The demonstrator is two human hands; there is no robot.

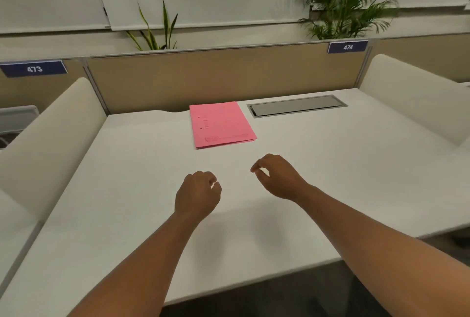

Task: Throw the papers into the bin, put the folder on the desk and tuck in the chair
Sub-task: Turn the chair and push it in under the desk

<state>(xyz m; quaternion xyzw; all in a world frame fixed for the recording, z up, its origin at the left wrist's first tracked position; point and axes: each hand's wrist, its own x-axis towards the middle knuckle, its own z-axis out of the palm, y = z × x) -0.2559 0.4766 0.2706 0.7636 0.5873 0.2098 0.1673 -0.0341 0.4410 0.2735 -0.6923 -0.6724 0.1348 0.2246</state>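
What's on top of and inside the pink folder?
Nothing lies on the pink folder; it sits flat and closed on the white desk. Its cover hides any contents. Both hands hover nearer the camera, empty, not touching it.

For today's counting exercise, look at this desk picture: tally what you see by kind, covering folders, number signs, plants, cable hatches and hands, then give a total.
Pink folder on the desk: 1
Blue number signs, 473 and 474: 2
Plants, spiky one and palm: 2
Cable hatch: 1
Hands, left hand and right hand: 2
Total: 8
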